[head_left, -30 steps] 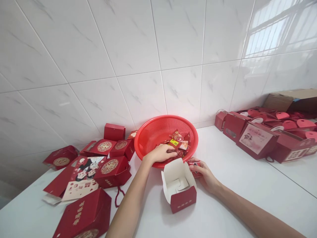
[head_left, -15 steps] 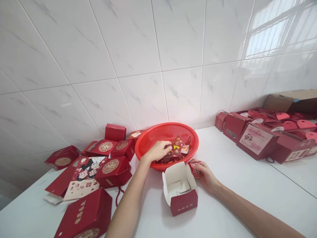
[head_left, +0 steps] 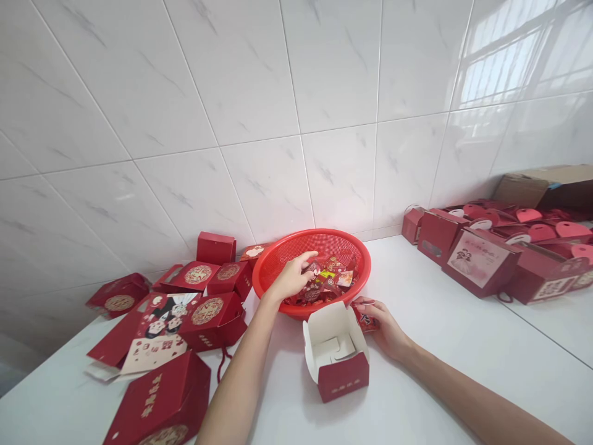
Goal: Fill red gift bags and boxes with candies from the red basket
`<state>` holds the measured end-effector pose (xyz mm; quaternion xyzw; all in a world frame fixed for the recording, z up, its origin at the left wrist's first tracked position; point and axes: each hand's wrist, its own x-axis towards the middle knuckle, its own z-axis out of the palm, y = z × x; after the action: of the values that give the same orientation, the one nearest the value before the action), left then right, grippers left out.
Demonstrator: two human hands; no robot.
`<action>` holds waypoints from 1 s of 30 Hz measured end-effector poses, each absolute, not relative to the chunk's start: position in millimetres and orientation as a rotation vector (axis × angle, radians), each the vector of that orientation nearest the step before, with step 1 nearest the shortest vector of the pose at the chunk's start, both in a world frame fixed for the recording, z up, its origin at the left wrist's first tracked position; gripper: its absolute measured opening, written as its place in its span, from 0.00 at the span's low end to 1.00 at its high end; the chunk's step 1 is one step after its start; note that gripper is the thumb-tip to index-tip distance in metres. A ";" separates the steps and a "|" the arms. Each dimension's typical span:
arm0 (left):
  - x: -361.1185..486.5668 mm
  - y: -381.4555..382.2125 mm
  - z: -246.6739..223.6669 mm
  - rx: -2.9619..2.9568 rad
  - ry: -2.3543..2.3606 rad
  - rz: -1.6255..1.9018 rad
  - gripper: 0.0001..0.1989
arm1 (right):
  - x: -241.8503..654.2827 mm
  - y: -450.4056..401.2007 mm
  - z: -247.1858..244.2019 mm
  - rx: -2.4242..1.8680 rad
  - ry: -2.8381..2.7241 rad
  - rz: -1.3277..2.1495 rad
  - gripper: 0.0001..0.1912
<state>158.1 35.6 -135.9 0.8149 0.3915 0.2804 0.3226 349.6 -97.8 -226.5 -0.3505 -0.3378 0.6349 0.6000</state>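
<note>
My left hand (head_left: 293, 278) is over the red plastic basket (head_left: 273, 250), its fingers apart above the wrapped candies (head_left: 331, 281) heaped inside. My right hand (head_left: 386, 330) is closed on a red candy packet (head_left: 365, 319) with dark lettering, just right of an opened red gift box (head_left: 343, 377). That box stands in front of the basket with its top open, showing a white inside and folded bottom flaps. Part of the packet is hidden by my fingers and the box's edge.
Several red gift boxes (head_left: 210, 318) with gold emblems lie at the left on the white table (head_left: 407, 395). More handled boxes (head_left: 482, 259) stand in rows at the right, before a brown carton (head_left: 523, 188). A tiled wall (head_left: 259, 185) rises behind.
My left hand has lifted slightly from the candies, and its fingers have spread. My right hand stays beside the box with the packet.
</note>
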 end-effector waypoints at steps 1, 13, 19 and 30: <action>157.6 34.6 -134.6 2.161 1.050 0.714 0.28 | 349.8 -97.6 -227.1 -0.807 -0.787 1.474 0.11; 157.5 31.8 -131.9 2.221 1.297 0.701 0.22 | 349.4 -97.2 -224.9 -0.784 -0.764 1.495 0.11; 157.6 32.2 -130.3 2.273 1.412 0.712 0.23 | 350.1 -96.6 -227.1 -0.768 -0.777 1.495 0.10; 159.5 24.7 -135.9 2.460 1.018 -0.077 0.09 | 350.1 -96.6 -226.4 -0.785 -0.786 1.483 0.10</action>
<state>159.5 24.7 -135.9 0.8974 0.3712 -0.0279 0.2369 350.1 -96.6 -226.4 -0.3385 -0.3390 0.6401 0.6007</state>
